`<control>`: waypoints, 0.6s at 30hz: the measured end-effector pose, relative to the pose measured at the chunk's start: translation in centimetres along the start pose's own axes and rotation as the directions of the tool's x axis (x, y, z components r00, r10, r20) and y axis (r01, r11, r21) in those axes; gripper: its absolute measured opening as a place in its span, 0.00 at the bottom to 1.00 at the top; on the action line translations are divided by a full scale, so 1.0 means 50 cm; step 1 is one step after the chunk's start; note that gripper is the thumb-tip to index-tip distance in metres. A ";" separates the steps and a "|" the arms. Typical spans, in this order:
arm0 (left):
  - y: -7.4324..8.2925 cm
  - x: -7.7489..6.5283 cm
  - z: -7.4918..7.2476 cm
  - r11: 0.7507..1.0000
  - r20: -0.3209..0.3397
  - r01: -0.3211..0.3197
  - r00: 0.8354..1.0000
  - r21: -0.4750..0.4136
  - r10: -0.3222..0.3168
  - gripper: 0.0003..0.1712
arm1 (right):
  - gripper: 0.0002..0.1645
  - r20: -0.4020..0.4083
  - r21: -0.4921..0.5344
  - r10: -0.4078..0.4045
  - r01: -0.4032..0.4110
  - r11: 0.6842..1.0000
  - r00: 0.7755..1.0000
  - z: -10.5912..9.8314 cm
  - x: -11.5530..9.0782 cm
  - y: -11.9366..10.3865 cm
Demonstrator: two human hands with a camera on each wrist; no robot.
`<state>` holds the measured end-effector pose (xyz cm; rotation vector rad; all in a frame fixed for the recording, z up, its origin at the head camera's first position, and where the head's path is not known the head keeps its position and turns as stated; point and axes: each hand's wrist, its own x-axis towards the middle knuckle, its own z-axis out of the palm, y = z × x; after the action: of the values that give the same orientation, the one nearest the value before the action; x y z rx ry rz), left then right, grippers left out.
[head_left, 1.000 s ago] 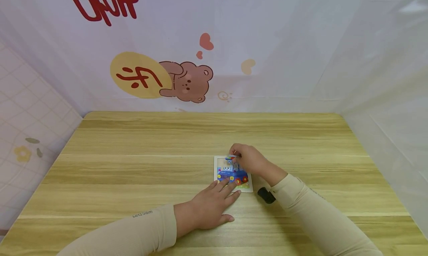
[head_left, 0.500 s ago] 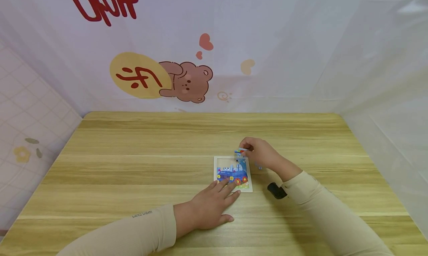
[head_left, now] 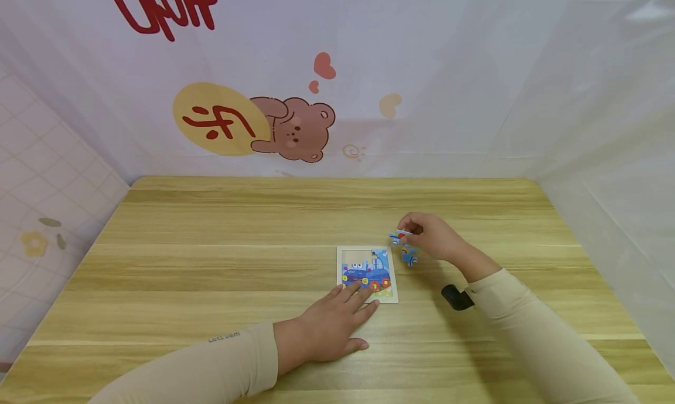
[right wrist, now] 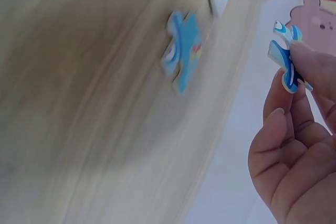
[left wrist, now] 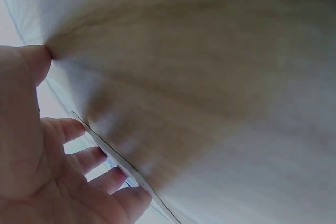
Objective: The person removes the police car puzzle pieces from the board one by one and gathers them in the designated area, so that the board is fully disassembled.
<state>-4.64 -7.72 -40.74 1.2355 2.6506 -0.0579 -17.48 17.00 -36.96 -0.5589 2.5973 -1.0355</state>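
A white-framed jigsaw puzzle [head_left: 394, 275] with a blue vehicle picture lies on the table; its upper left area shows bare backing. My left hand [head_left: 333, 326] rests with spread, straight fingers on the puzzle's near edge, and the left wrist view shows the fingertips [left wrist: 137, 199] on the frame's border. Right of the frame, my right hand [head_left: 433, 237] pinches a puzzle piece [right wrist: 286, 62] between thumb and fingers, held above the table. A loose blue puzzle piece [head_left: 408, 255] lies on the wood just below that hand, beside the frame.
The wood-grain table [head_left: 211, 234] extends widely around the puzzle. Behind it hangs a white curtain [head_left: 448, 99] printed with a bear and hearts. A black strap-like object [head_left: 457, 298] sits at the right wrist.
My right hand has moved right, off the puzzle, carrying the pinched puzzle piece away from the frame. The loose piece on the table has come into view. My left hand stays put.
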 end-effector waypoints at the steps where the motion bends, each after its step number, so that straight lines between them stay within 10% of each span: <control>1: 0.000 0.000 0.001 1.000 0.001 0.000 1.000 -0.002 0.000 0.39 | 0.07 0.000 0.007 0.002 -0.002 1.000 1.000 -0.003 -0.002 0.004; 18: 0.000 -0.001 0.003 1.000 -0.015 -0.001 1.000 0.005 0.001 0.39 | 0.07 0.001 0.057 0.062 -0.062 0.996 0.998 -0.039 -0.040 0.065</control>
<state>-4.58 -7.76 -40.88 1.2437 2.6647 -0.0556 -17.31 21.21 -37.66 -0.4609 2.5595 -1.0865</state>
